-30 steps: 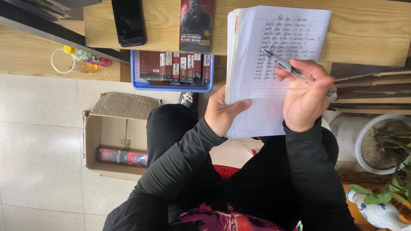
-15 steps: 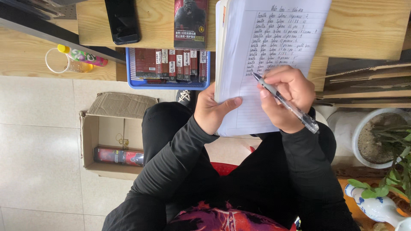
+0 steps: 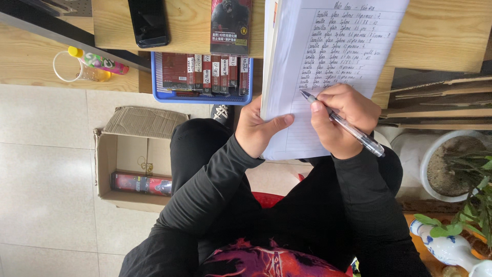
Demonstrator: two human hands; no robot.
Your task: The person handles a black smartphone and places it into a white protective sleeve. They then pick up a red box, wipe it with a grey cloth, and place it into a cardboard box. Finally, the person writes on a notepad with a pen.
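Observation:
A lined notebook [image 3: 328,46] with several handwritten lines rests against the wooden table's edge and on my lap. My left hand [image 3: 259,128] grips its lower left edge, thumb lying across the page. My right hand [image 3: 341,118] holds a clear ballpoint pen [image 3: 348,125], its tip touching the page just below the last written line.
On the wooden table [image 3: 441,31] lie a black phone [image 3: 148,21] and a dark product box [image 3: 231,25]. A blue tray [image 3: 202,74] of red boxes sits underneath. An open cardboard box [image 3: 136,159] stands on the tiled floor at left. A potted plant [image 3: 456,164] is at right.
My right hand has moved from the page's right side to the left, bringing the pen tip down to the start of a new line. The notebook has shifted slightly.

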